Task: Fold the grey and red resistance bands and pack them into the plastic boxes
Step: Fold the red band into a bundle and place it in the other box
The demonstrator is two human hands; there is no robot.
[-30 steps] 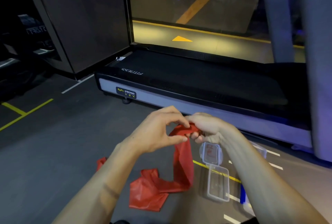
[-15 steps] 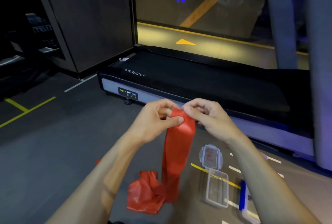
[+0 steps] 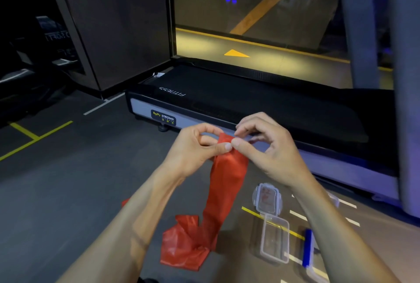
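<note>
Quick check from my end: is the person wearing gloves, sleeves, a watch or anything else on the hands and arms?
Nothing worn that shows. The left hand and right hand are bare, without gloves or visible rings. Both forearms are bare down to the frame's lower edge, with no sleeves, watch or wristband in view.

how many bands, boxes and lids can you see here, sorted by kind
red resistance band: 1, pinched at its top end by the left hand and the right hand, the rest trailing to the floor
grey band: 0 in view
clear open plastic box: 1
clear lid: 1, beside the box
blue-edged item at the right: 1, too cut off to name
total: 4
</note>
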